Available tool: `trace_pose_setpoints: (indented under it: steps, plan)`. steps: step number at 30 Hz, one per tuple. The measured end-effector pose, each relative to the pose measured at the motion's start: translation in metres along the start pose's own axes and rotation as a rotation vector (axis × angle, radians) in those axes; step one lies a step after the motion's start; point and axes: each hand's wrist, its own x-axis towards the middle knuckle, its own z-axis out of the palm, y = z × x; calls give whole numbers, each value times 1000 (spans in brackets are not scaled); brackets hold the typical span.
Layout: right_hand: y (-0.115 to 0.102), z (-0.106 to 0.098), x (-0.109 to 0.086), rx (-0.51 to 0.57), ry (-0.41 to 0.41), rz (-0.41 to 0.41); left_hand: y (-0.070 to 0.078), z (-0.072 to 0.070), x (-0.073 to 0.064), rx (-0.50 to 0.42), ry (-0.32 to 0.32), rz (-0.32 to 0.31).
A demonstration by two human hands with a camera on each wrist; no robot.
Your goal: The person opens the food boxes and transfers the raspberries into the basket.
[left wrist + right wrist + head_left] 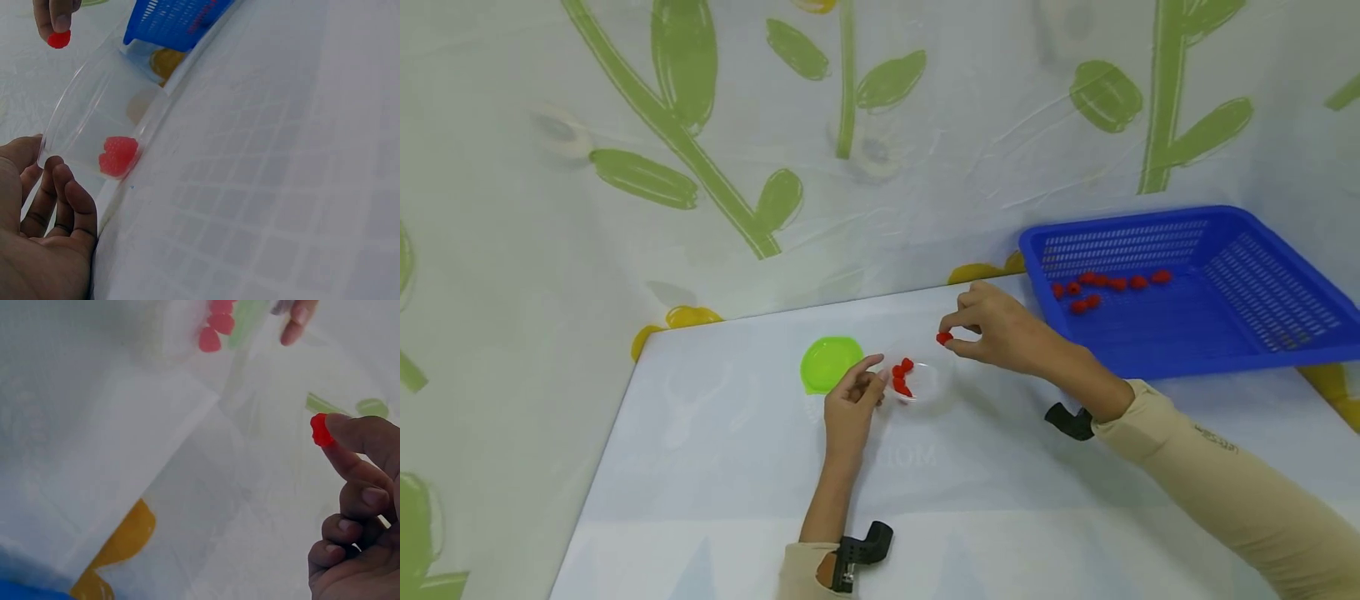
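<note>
My right hand (1003, 333) pinches a red raspberry (321, 430) between thumb and index finger, above and to the right of a clear plastic bowl (929, 382). The bowl's rim is gripped on its left side by my left hand (848, 407); in the left wrist view the thumb and fingers meet the rim (53, 119). Several raspberries (119, 156) lie inside on the bowl's left side. Just beyond the left fingers sits a bright green round lid (827, 365), flat on the table.
A blue perforated basket (1187, 329) stands at the back right, beside the right forearm. Several raspberries (1117, 284) lie along its left and back part. The white table (715, 467) meets a leaf-patterned wall covering (925, 208) at the back.
</note>
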Motion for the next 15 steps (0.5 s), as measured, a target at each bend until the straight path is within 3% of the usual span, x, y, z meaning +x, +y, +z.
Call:
trace_pose_setpoints:
  steps: [6,15]
  plan:
    - [6,-19,-12,17,60,-19,-2,-1,-1,5,6,-5]
    - [20,-44,-30,-14,73,34,-2,0,-1,-21,-1,7]
